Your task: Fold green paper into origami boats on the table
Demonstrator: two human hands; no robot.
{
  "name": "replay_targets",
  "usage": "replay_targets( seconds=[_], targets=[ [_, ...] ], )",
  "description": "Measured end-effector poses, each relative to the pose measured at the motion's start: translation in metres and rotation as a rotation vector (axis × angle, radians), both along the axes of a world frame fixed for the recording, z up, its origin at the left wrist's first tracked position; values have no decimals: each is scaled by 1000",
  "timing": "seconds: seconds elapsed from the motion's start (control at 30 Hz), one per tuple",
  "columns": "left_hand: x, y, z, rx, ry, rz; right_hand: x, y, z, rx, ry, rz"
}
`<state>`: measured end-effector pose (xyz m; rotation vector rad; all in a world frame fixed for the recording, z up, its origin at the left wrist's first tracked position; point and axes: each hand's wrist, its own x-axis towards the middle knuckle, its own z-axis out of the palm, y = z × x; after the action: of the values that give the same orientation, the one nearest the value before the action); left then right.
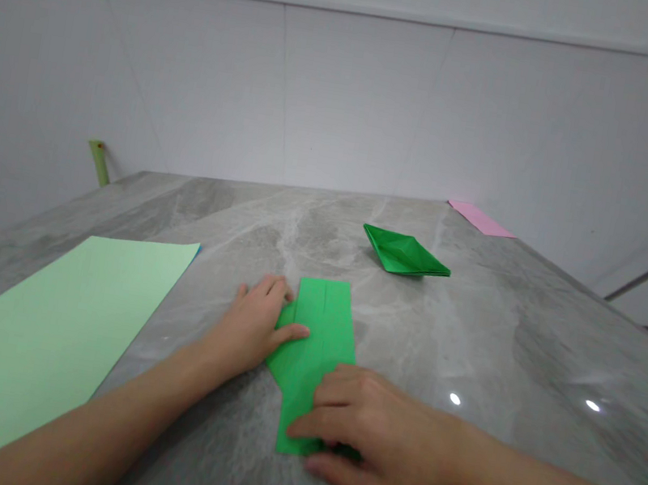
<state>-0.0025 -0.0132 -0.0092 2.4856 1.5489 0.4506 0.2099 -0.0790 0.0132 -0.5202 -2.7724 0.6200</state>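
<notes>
A dark green paper [323, 332], folded into a long narrow strip, lies on the grey marble table [528, 349] in front of me. My left hand [252, 325] rests on its left edge, thumb lying across the paper and fingers curled at the fold. My right hand [372, 439] covers the near end of the strip, fingers bent and pressing down on it, thumb beneath at the near edge. Both hands touch the same paper.
A finished green folded paper boat [405, 253] sits further back on the table. A large light green sheet [38, 337] lies to the left, with a blue edge showing under its far corner. A pink sheet [480, 218] lies at the far right by the white wall.
</notes>
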Motion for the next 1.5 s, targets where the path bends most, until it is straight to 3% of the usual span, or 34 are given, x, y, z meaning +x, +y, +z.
replay_targets(
  seconds=[0.1,0.27,0.4,0.6,0.87,1.03,1.27,1.5],
  targets=[
    [1,-1,-1,-22,-53,-93,3,4,-5,35,45,29],
    [-1,-4,2,-121,-61,-295,5,10,-3,39,150,-283],
    [-3,-6,9,-224,-41,-465,4,16,-9,29,156,-362],
    [-5,-7,15,-285,25,-514,7,25,-22,-56,42,-552],
    [-7,-8,21,-348,42,-494,10,36,-15,-181,-17,-656],
    [-6,-11,19,-289,59,-505,9,39,-13,-222,-47,-657],
    [-2,-15,29,-54,30,-679,14,46,-20,-245,-16,-679],
    [2,-15,33,-59,-36,-799,16,48,-21,-245,-5,-700]
  ],
)
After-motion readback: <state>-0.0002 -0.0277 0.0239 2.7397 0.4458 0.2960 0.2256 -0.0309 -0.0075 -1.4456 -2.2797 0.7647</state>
